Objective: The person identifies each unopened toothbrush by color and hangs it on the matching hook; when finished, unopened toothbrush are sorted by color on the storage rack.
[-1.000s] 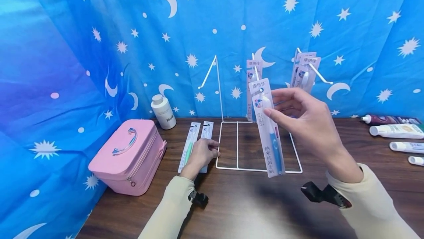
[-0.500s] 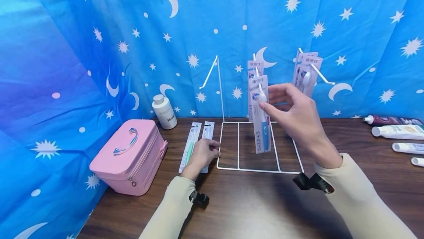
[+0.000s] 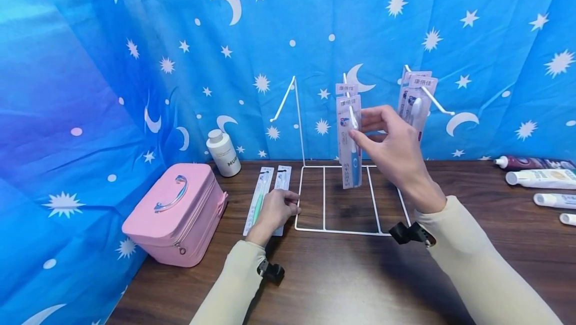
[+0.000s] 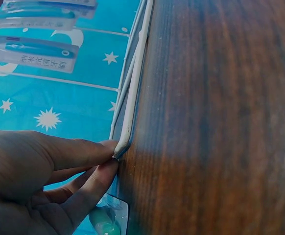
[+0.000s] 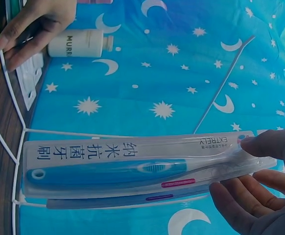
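Observation:
My right hand [image 3: 396, 152] pinches a packaged toothbrush [image 3: 347, 157] with a blue handle. Its card's top overlaps the middle hook of the white wire rack [image 3: 324, 200], in front of another packaged toothbrush [image 3: 345, 88]. In the right wrist view the blue handle [image 5: 108, 171] shows through clear plastic, with thumb and fingers at the brush-head end. At the rack's left side, my left hand [image 3: 275, 210] pinches the base wire [image 4: 129, 117] between thumb and finger. Beneath that hand lie a green-handled packaged toothbrush [image 3: 258, 200] and a second package [image 3: 282, 177], partly hidden.
More packaged toothbrushes [image 3: 420, 102] hang on the right hook; the left hook [image 3: 283, 99] carries nothing. A pink case [image 3: 173, 210] and a white bottle [image 3: 223, 153] stand at left. Several tubes [image 3: 542, 179] lie at right. A blue star-patterned cloth [image 3: 288, 15] hangs behind.
My right hand has moved the blue toothbrush package left, up and back along the middle hook, closer to the package behind. The left hand stays at the rack's base.

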Demonstrator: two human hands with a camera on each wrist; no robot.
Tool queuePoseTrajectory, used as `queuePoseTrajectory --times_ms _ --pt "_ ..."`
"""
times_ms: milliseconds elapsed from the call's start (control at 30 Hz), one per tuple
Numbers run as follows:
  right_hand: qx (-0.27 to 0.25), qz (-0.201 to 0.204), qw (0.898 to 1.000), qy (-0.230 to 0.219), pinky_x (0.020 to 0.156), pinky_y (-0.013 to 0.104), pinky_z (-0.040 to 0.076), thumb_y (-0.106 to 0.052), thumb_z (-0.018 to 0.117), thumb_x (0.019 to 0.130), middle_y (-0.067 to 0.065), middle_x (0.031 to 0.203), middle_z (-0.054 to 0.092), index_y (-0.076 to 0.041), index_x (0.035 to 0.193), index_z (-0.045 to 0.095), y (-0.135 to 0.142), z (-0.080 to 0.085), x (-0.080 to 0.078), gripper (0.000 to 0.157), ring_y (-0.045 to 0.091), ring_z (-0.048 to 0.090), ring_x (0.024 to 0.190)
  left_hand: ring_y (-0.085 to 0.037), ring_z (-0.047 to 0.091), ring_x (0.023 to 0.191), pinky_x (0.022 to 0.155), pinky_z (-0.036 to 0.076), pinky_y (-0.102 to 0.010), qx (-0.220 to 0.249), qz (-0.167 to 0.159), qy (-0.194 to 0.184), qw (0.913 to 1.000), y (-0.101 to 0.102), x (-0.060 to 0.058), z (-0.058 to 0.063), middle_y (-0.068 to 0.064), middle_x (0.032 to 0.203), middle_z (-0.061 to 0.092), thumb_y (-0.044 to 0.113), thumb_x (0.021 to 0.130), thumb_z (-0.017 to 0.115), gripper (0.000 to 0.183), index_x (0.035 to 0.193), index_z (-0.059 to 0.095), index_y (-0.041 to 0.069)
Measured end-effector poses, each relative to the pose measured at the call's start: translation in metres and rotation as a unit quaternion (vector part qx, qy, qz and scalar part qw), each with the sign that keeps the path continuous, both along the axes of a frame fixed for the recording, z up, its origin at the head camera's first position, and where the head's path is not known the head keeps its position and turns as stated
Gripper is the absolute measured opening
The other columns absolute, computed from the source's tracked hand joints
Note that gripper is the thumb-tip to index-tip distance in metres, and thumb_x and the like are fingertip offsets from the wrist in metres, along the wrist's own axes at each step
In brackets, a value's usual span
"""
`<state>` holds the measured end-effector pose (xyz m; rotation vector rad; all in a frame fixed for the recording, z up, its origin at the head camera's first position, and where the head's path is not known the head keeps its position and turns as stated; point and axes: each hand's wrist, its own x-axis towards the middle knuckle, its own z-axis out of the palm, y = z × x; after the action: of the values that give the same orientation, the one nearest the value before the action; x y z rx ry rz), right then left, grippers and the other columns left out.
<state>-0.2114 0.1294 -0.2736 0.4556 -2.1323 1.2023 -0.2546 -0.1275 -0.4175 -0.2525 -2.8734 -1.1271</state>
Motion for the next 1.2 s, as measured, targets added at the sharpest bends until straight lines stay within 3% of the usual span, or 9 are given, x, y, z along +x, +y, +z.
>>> queuePoseTrajectory --times_ms 900,1200 --pt "0.008 -0.027 0.999 0.034 0.08 0.044 0.054 -0.016 0.074 0.086 0.011 0.102 0.063 -0.002 0.12 0.057 0.003 -0.002 -0.027 0.04 0.022 0.063 0.093 -0.007 0.058 0.066 0.063 0.046 -0.026 -0.017 0.0 0.0 0.9999 0.001 -0.002 -0.001 0.005 0.073 0.065 0.005 0.077 0.079 0.023 0.1 0.075 0.009" --pt "0.008 -0.023 1.0 -0.005 0.085 0.045 0.052 -0.024 0.073 0.088 0.01 0.107 0.063 -0.003 0.122 0.057 0.004 0.0 -0.022 0.043 0.024 0.062 0.098 -0.007 0.058 0.068 0.065 0.047 -0.026 -0.02 -0.004 0.004 0.9998 0.0 0.0 -0.001 0.006 0.073 0.066 0.005 0.078 0.078 0.024 0.101 0.075 0.008"
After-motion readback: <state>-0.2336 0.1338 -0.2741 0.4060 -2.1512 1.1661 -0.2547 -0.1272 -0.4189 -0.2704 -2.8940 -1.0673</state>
